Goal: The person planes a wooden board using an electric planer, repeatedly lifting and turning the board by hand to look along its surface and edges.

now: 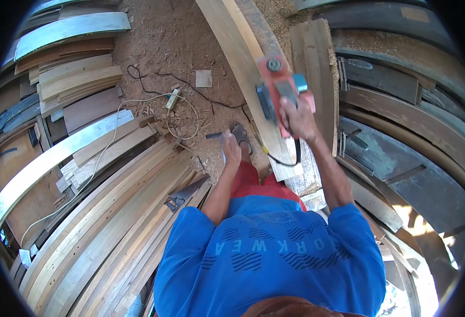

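Observation:
My right hand (297,119) is wrapped round the handle of a red electric planer (275,82). The planer rests on a long pale board (243,63), toward the board's near end, and is slightly blurred. A black cord (282,161) loops off the planer's rear over the board. My left hand (231,149) hangs beside my leg with its fingers stretched out, apart from the board and holding nothing. Below it is my sandalled foot (241,138).
Stacked planks (105,211) fill the left side, with a handsaw (187,194) lying on them. A socket strip (173,99) and cables lie on the shaving-strewn ground (158,37). More boards (401,105) are stacked at the right.

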`<state>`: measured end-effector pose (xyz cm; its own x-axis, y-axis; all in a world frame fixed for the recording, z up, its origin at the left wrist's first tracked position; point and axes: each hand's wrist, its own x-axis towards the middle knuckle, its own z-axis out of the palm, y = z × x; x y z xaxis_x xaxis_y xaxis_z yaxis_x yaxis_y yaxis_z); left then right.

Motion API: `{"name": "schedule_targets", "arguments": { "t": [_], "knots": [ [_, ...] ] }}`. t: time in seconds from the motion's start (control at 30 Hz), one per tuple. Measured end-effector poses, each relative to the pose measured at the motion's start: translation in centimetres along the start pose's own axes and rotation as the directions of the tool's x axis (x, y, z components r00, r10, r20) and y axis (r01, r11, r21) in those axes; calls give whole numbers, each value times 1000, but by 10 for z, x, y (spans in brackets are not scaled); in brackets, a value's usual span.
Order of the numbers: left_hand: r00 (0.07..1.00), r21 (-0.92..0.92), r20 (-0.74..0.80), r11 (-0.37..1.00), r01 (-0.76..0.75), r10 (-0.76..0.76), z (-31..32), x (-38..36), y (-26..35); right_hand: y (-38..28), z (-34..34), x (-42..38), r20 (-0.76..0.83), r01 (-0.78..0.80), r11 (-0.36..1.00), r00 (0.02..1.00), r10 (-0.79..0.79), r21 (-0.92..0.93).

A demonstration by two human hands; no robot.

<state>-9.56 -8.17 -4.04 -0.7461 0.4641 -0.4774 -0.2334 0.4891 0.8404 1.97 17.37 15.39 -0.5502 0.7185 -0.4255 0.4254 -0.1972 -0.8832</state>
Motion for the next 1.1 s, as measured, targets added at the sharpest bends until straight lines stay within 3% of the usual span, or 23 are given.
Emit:
{"name": "schedule_targets", "arguments": {
  "t": [0.1, 0.2, 0.3, 0.37, 0.4, 0.47, 0.53, 0.6, 0.67, 0.77, 0.8, 0.9, 0.93, 1.03, 1.1],
  "knots": [
    [919, -270, 228, 885, 378, -323, 12, -15, -16, 38, -1, -72, 47, -5, 999, 999, 7, -48],
    [650, -345, 548, 566, 749, -527, 24, -44, -9, 70, 5, -139, 122, -49, 997, 991, 57, -67],
    [584, -376, 648, 462, 803, -488, 37, -71, 8, 93, 16, -157, 122, -99, 994, 988, 93, 38],
    [613, -379, 675, 519, 766, -411, 39, -81, -5, 78, 25, -138, 93, -74, 997, 993, 76, -26],
    [583, -347, 693, 512, 786, -425, 37, -84, -13, 64, 29, -119, 80, -52, 998, 995, 55, -45],
    [558, -320, 699, 503, 803, -447, 41, -83, -25, 50, 43, -69, -19, 214, 967, 976, -218, -140],
    [573, -329, 699, 519, 789, -428, 42, -82, -41, 3, 51, -17, 6, 144, 983, 990, -144, -112],
    [601, -338, 680, 548, 765, -420, 42, -85, -39, -6, 63, 44, -5, 223, 957, 974, -228, -186],
    [624, -333, 661, 582, 742, -417, 42, -94, -23, -33, 67, 92, 85, 126, 992, 989, -125, -7],
    [675, -340, 638, 651, 679, -371, 44, -100, -17, -55, 62, 120, 66, 18, 1000, 998, -18, -1],
    [691, -347, 631, 668, 659, -354, 45, -102, -18, -61, 57, 111, 11, 19, 1000, 1000, -19, -14],
    [837, -28, 505, 966, 257, -208, 55, -104, -10, -57, 28, 57, -78, 86, 952, 995, -66, 294],
    [765, 174, 520, 924, 341, -380, 52, -101, 17, -49, 16, 37, -83, 90, 954, 994, -69, 285],
    [828, -97, 519, 948, 304, -212, 55, -104, 9, -17, -14, -33, -135, 69, 975, 990, -41, 209],
    [819, -149, 531, 928, 342, -216, 42, -100, 8, 0, -32, -80, -178, 70, 988, 983, -45, 134]
  ]
}}
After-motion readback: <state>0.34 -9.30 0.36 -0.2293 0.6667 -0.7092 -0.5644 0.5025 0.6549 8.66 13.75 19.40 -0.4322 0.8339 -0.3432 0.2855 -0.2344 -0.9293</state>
